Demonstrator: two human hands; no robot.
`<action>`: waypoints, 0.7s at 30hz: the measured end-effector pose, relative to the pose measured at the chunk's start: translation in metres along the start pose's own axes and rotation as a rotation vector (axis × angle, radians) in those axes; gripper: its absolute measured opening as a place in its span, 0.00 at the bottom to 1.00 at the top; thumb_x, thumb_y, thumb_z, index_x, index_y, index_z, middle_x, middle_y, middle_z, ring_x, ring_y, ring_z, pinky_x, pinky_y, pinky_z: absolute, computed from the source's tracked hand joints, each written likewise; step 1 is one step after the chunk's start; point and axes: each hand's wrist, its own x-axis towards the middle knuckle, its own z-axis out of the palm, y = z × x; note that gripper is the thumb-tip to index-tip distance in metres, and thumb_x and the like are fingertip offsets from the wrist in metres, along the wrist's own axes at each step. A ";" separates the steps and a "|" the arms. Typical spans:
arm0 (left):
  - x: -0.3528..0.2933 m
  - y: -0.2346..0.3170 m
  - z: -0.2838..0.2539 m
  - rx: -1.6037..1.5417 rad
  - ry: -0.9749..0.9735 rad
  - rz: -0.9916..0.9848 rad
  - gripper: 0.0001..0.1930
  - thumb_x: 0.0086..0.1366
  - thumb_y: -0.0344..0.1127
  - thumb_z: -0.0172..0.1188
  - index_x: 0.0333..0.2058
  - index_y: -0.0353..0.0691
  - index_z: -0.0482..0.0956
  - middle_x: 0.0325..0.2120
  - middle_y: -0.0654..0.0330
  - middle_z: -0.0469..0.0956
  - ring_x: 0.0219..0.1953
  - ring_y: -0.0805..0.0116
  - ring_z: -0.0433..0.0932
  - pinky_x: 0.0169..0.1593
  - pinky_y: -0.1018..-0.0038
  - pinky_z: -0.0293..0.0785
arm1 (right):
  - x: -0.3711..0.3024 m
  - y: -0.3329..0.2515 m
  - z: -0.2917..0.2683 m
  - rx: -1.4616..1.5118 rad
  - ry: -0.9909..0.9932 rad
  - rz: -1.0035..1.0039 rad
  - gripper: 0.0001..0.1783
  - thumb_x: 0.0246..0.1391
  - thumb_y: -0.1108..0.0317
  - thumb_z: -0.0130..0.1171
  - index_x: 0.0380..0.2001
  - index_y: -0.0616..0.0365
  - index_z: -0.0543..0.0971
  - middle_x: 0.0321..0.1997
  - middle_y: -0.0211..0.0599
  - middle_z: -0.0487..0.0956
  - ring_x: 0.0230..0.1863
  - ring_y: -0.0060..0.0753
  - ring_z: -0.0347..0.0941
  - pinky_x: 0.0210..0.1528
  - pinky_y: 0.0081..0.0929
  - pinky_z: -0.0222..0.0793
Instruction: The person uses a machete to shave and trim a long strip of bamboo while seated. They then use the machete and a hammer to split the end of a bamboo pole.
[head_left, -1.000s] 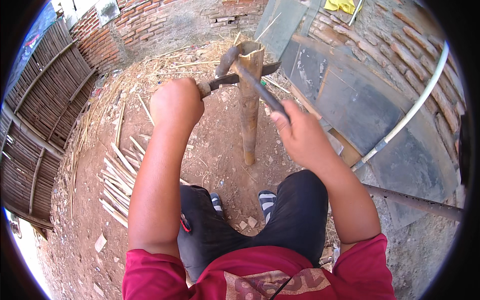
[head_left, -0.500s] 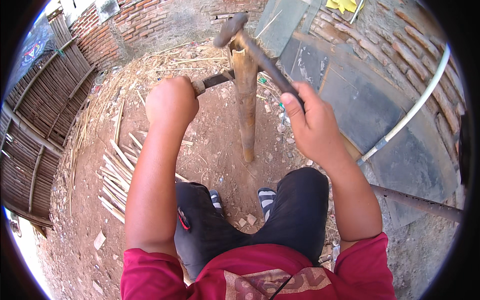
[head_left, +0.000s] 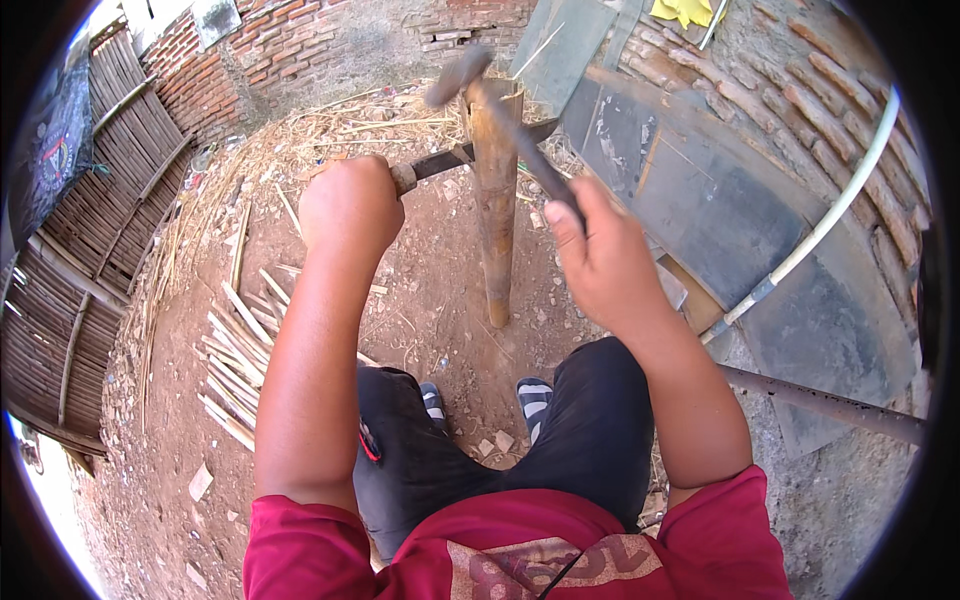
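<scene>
An upright bamboo section (head_left: 497,210) stands on the dirt in front of me. My left hand (head_left: 350,205) is closed round the handle of a machete (head_left: 436,163). Its dark blade runs crosswise at the upper part of the bamboo, and the tip pokes out on the right side. My right hand (head_left: 610,260) grips a hammer (head_left: 462,76) by its dark handle. The hammer head, blurred by motion, hangs just above and left of the bamboo's top. How deep the blade sits in the bamboo is hard to see.
Split bamboo strips (head_left: 232,365) lie in a pile at the left. Straw-like scraps (head_left: 390,120) litter the ground near a brick wall (head_left: 300,50). Dark flat panels (head_left: 700,215), a pale pipe (head_left: 840,215) and a rusty bar (head_left: 830,402) are on the right. A slatted bamboo fence (head_left: 65,330) stands far left.
My right hand has moved left and slightly down, and the hammer head has dropped a little. My left hand and the machete have shifted slightly right, with more of the blade tip showing.
</scene>
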 end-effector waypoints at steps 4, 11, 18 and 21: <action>-0.003 -0.001 0.000 0.001 -0.009 -0.016 0.11 0.64 0.43 0.67 0.38 0.42 0.86 0.36 0.51 0.87 0.40 0.50 0.87 0.44 0.56 0.84 | -0.011 0.017 0.006 0.012 -0.038 0.018 0.17 0.73 0.54 0.55 0.45 0.60 0.76 0.20 0.48 0.76 0.24 0.50 0.78 0.28 0.40 0.69; -0.002 -0.008 0.007 0.006 0.047 -0.025 0.14 0.62 0.47 0.70 0.37 0.43 0.86 0.34 0.53 0.87 0.39 0.51 0.87 0.42 0.57 0.83 | 0.018 0.030 -0.038 0.081 0.293 0.085 0.20 0.72 0.51 0.55 0.45 0.60 0.77 0.25 0.48 0.78 0.27 0.43 0.79 0.32 0.37 0.71; -0.008 0.004 -0.004 -0.040 0.043 -0.002 0.09 0.64 0.35 0.62 0.39 0.43 0.88 0.36 0.49 0.87 0.40 0.49 0.87 0.45 0.58 0.84 | 0.024 0.072 -0.027 -0.187 0.056 0.218 0.22 0.73 0.50 0.53 0.46 0.61 0.78 0.25 0.48 0.80 0.28 0.46 0.80 0.35 0.42 0.72; -0.007 0.004 -0.002 -0.021 0.037 -0.002 0.09 0.65 0.35 0.61 0.40 0.43 0.88 0.36 0.49 0.87 0.41 0.49 0.88 0.45 0.57 0.84 | 0.026 0.061 -0.041 -0.059 0.207 0.214 0.21 0.73 0.50 0.54 0.46 0.60 0.78 0.25 0.48 0.80 0.29 0.45 0.80 0.35 0.41 0.72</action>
